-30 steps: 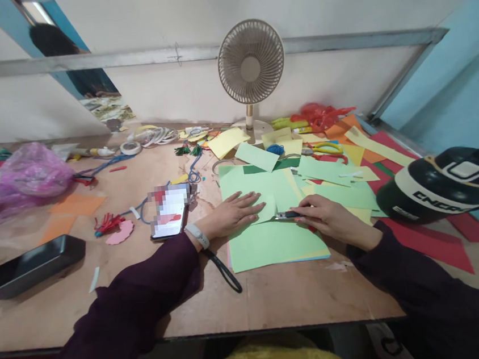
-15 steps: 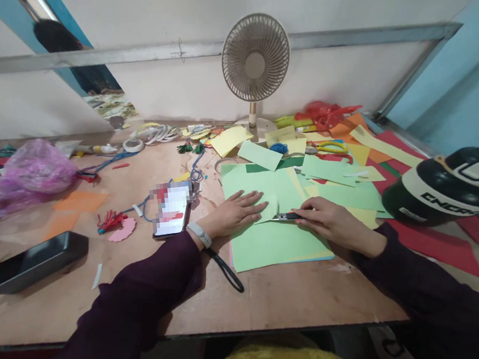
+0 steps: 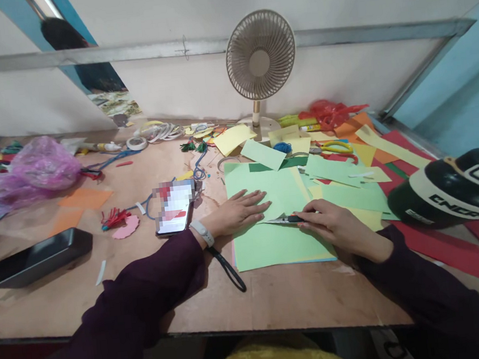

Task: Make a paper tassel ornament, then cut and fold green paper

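My left hand [image 3: 238,212] lies flat with its fingers spread on a light green paper sheet [image 3: 278,247], which tops a stack of coloured sheets. In my right hand [image 3: 327,223] is a utility knife [image 3: 287,219], gripped between thumb and fingers. Its blade points left and lies on the green sheet, close to the left fingertips. A slit or cut edge in the paper runs along the blade.
A phone [image 3: 176,206] and a black box-shaped device [image 3: 40,257] lie on the left. A fan [image 3: 261,57] stands at the back. Paper scraps, yellow-handled scissors [image 3: 335,147] and a large bottle [image 3: 450,189] are on the right.
The green paper flap that was raised between my hands now lies flat. More of the knife's blade shows. The whole view has shifted slightly, so things sit a little further right.
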A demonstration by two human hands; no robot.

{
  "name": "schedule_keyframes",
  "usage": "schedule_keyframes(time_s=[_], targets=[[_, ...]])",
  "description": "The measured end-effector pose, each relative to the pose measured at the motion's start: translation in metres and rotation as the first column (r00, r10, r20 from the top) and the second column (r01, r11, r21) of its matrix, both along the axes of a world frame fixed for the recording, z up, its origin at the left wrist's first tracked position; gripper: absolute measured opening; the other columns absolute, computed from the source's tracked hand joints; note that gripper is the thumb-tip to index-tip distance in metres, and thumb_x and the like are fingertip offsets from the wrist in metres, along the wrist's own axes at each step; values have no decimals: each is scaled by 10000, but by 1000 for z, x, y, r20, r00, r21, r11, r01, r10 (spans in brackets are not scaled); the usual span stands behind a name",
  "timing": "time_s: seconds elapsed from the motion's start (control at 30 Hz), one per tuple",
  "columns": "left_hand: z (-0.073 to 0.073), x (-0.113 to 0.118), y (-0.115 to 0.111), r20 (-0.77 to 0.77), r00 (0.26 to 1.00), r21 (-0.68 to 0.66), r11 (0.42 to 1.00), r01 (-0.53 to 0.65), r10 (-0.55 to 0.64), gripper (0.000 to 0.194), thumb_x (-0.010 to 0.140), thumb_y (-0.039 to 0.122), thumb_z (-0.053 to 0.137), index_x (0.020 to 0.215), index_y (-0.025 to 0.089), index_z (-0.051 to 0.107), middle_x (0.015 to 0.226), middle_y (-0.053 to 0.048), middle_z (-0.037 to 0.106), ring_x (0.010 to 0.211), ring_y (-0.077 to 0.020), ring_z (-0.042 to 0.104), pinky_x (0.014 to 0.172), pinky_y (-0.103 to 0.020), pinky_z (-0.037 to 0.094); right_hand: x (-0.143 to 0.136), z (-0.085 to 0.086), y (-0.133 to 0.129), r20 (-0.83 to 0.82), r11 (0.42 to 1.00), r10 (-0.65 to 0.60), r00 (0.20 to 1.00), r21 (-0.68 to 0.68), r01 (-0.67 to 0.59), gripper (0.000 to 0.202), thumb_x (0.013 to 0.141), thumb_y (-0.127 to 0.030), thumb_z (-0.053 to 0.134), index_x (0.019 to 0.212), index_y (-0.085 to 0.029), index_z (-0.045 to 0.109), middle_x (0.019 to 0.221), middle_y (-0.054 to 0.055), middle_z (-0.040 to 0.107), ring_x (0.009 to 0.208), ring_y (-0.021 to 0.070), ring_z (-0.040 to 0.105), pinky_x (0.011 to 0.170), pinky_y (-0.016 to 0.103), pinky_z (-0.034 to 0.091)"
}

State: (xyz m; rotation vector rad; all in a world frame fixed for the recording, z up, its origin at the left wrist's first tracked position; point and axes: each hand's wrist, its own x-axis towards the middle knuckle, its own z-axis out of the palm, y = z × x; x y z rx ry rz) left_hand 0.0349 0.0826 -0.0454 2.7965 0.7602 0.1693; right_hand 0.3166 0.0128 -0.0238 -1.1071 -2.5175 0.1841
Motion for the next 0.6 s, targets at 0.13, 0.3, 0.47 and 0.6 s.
schedule_keyframes(time_s=[0.13,0.3,0.47,0.6], targets=[[-1,0,0,0,1000,2,1000,-4,4,464,1023,415,255,1470,296,286,1562,-6,200,1443,-166,154,1166,-377,77,-2,-1,0,-7,1000,-23,1000,19,23,244,924,-246,517,1096,-158,665,931,116,636,823,215,605,695,338,526],[0,-1,0,-8,1000,10,1000,-2,2,460,1026,404,242,1471,296,280,1564,-5,195,1445,-159,145,1166,-372,77,-8,-2,-1,-3,997,8,1000,71,-8,239,922,-235,516,1076,-144,675,905,122,640,799,219,599,667,338,520],[2,0,-1,-23,1000,5,1000,-6,6,462,1025,404,255,1470,286,285,1563,-14,201,1446,-162,140,1167,-376,85,-8,-1,-3,3,999,1,1000,49,-1,247,925,-241,516,1082,-136,674,911,121,634,798,213,589,664,331,516],[3,7,-6,-27,998,8,998,-60,60,463,1022,398,271,1463,262,308,1559,-46,208,1444,-179,150,1169,-407,78,-3,0,-1,17,997,-11,1000,70,9,249,926,-249,513,1093,-144,665,933,119,635,829,222,586,695,350,517]])
